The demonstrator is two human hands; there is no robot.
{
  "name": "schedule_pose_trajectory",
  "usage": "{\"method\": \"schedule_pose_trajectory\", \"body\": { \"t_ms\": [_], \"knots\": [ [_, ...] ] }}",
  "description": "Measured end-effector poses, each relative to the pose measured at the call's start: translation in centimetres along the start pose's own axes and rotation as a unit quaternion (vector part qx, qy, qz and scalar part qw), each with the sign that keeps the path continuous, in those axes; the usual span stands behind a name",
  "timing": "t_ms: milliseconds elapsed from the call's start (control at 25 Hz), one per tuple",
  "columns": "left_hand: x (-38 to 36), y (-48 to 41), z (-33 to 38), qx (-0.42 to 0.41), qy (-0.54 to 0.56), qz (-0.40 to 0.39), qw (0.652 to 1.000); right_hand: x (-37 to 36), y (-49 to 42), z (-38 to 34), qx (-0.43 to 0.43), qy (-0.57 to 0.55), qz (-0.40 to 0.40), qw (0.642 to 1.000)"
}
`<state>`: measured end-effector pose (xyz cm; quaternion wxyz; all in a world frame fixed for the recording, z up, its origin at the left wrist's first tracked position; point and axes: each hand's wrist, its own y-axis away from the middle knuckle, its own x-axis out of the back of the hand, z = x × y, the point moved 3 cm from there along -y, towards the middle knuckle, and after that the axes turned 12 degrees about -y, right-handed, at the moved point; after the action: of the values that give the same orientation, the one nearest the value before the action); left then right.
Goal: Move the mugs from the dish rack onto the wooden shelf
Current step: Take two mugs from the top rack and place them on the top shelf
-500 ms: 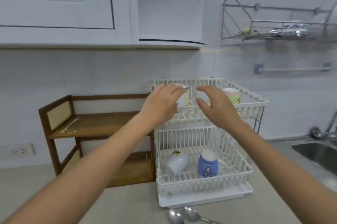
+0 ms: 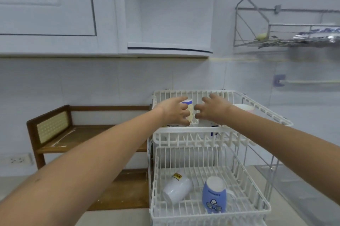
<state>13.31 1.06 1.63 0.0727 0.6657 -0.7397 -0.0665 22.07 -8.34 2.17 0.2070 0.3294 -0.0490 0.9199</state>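
Observation:
The white two-tier dish rack (image 2: 261,110) stands right of the wooden shelf (image 2: 82,137). In its upper tier my left hand (image 2: 174,113) wraps a cream mug with a blue rim (image 2: 190,113). Beside it, my right hand (image 2: 215,109) curls over a white mug with blue print (image 2: 207,124), mostly hidden by the hand. A pale pink-rimmed mug (image 2: 242,109) stands further right in the same tier. In the lower tier a white mug (image 2: 176,189) lies on its side and a blue mug (image 2: 214,194) stands upside down.
White wall cabinets (image 2: 55,14) hang above the shelf. A wire wall rack (image 2: 276,41) with items is at the upper right. A steel surface (image 2: 303,189) lies right of the dish rack. A wall socket (image 2: 18,160) sits at the left, below the shelf's top board.
Both hands have dropped into the upper tier; the left has closed around the cream mug and the right has come down over the white mug. The view has moved closer.

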Motion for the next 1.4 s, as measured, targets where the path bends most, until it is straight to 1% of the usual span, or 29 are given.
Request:
{"method": "schedule_pose_trajectory", "body": {
  "t_ms": [80, 120, 200, 240, 280, 320, 360, 400, 440, 480, 560, 600, 720, 760, 800, 840, 880, 920, 960, 1040, 1160, 1200, 1240, 1320, 1400],
  "knots": [
    [-0.2, 0.0, 0.0, 0.004, -0.016, 0.007, 1.0, -0.6, -0.2, -0.3, 0.01, 0.059, 0.015, 0.998],
    [-0.2, 0.1, -0.3, 0.021, -0.01, 0.016, 1.0, -0.8, -0.1, 0.1, 0.005, 0.058, 0.017, 0.998],
    [-0.3, 0.8, -1.4, 0.097, 0.047, 0.044, 0.993, -0.8, 0.6, 1.7, -0.038, 0.024, 0.019, 0.999],
    [-0.4, 1.4, -2.1, 0.15, 0.093, 0.066, 0.982, -0.5, 1.0, 2.8, -0.065, -0.004, 0.036, 0.997],
    [-0.7, 2.2, -2.6, 0.208, 0.15, 0.093, 0.962, -0.2, 1.5, 3.8, -0.092, -0.046, 0.069, 0.992],
    [-1.2, 3.3, -3.0, 0.267, 0.21, 0.128, 0.932, 0.2, 1.8, 4.6, -0.118, -0.108, 0.11, 0.981],
    [-1.8, 4.6, -3.1, 0.331, 0.262, 0.178, 0.889, 0.8, 2.2, 5.2, -0.138, -0.19, 0.151, 0.96],
    [-2.5, 6.4, -3.0, 0.4, 0.305, 0.236, 0.832, 1.5, 2.6, 5.4, -0.149, -0.28, 0.184, 0.93],
    [-3.2, 8.1, -2.7, 0.467, 0.337, 0.278, 0.769, 2.3, 3.2, 5.4, -0.151, -0.377, 0.212, 0.889],
    [-4.4, 10.0, -2.1, 0.521, 0.372, 0.287, 0.712, 3.5, 3.4, 4.6, -0.142, -0.476, 0.233, 0.836],
    [-6.5, 12.9, -0.5, 0.6, 0.45, 0.254, 0.611, 6.1, 3.8, 2.7, -0.107, -0.622, 0.268, 0.728],
    [-7.2, 13.8, 0.5, 0.619, 0.477, 0.231, 0.579, 7.5, 4.1, 1.5, -0.085, -0.665, 0.284, 0.686],
    [-10.9, 17.1, 3.4, 0.654, 0.494, 0.177, 0.545, 12.3, 2.7, -3.2, -0.046, -0.748, 0.313, 0.583],
    [-12.6, 18.1, 4.1, 0.67, 0.507, 0.152, 0.521, 13.7, 1.5, -4.9, -0.043, -0.775, 0.311, 0.548],
    [-14.4, 18.9, 4.8, 0.685, 0.529, 0.124, 0.485, 14.9, 0.2, -6.6, -0.044, -0.798, 0.3, 0.521],
    [-16.4, 19.7, 5.5, 0.698, 0.556, 0.094, 0.441, 16.2, -1.4, -8.4, -0.044, -0.809, 0.292, 0.509],
    [-18.2, 20.1, 6.2, 0.706, 0.58, 0.065, 0.401, 17.1, -3.2, -10.1, -0.048, -0.811, 0.288, 0.508],
    [-19.8, 20.5, 6.9, 0.708, 0.598, 0.038, 0.374, 17.8, -5.2, -11.5, -0.058, -0.807, 0.286, 0.514],
    [-21.5, 20.9, 7.7, 0.706, 0.611, 0.017, 0.358, 18.2, -7.3, -12.9, -0.074, -0.803, 0.28, 0.52],
    [-24.3, 21.4, 9.2, 0.693, 0.633, -0.011, 0.345, 18.3, -11.5, -15.2, -0.114, -0.804, 0.245, 0.53],
    [-28.1, 21.1, 11.2, 0.683, 0.654, -0.019, 0.323, 16.4, -17.6, -18.4, -0.164, -0.8, 0.157, 0.555],
    [-29.1, 20.9, 11.8, 0.686, 0.656, -0.018, 0.313, 15.6, -19.3, -19.4, -0.175, -0.805, 0.129, 0.552],
    [-30.2, 20.7, 12.4, 0.687, 0.661, -0.018, 0.3, 14.9, -20.9, -20.3, -0.187, -0.812, 0.112, 0.541],
    [-32.0, 20.1, 13.5, 0.682, 0.676, -0.018, 0.278, 14.1, -23.2, -21.4, -0.213, -0.817, 0.111, 0.524],
    [-33.3, 19.6, 14.5, 0.674, 0.69, -0.009, 0.264, 13.9, -24.8, -22.1, -0.225, -0.804, 0.115, 0.538]
  ]
}}
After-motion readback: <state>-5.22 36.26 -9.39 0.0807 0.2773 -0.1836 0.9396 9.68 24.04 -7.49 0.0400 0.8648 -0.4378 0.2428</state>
